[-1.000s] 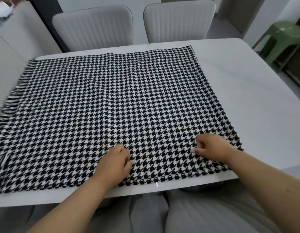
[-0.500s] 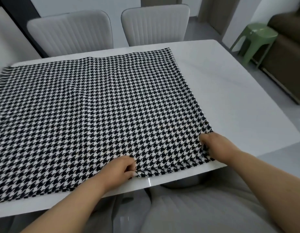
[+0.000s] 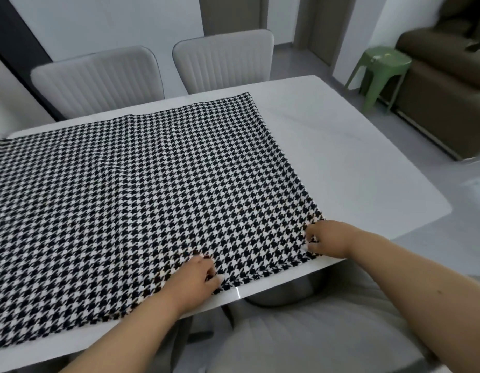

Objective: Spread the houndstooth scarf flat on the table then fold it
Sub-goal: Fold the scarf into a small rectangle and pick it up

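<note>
Both hands have slid right along the near hem; your right hand [image 3: 329, 239] now sits at the corner.

Your left hand [image 3: 191, 281] and right hand each curl fingers onto the scarf [image 3: 152, 189], seemingly pinching the hem. It lies flat on the table [image 3: 354, 157]: soft, light, limp. Grip the corners, lift evenly, or it sags.

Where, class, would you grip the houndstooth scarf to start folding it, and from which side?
Judging by how it lies, take the scarf along its near hem, from the person's side: the left hand mid-hem, the right hand at the near right corner.
</note>
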Motion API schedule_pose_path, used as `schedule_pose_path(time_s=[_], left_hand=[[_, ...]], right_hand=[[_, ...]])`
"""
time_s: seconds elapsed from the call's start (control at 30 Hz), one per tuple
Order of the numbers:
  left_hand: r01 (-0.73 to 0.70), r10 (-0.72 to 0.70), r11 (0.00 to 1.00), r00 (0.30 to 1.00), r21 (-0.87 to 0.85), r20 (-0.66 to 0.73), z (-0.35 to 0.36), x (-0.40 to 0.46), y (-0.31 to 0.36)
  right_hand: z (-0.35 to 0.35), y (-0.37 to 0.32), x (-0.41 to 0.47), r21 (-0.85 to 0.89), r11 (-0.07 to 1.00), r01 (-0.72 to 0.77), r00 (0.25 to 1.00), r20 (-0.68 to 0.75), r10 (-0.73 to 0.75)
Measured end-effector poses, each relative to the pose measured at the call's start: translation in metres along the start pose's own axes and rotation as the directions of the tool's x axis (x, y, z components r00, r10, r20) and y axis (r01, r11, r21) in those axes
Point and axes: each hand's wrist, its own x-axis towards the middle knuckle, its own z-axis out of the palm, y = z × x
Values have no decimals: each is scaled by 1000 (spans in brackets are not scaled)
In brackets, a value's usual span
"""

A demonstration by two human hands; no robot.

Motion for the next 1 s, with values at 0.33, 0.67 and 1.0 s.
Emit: schedule_pose_path(time_s=[0.33, 0.67, 1.0], left_hand=[[140, -119, 964, 988, -226, 103, -14, -2, 11], [-210, 201, 942, 978, -261, -62, -53, -23, 136], [-340, 302, 915, 935, -218, -187, -50, -26, 263]], right_hand=[[-13, -20, -44, 154, 961, -231, 973, 7, 233], [-37, -44, -122, 650, 755, -85, 850, -349, 396], [-67, 49, -181, 824, 542, 166, 676, -495, 545]])
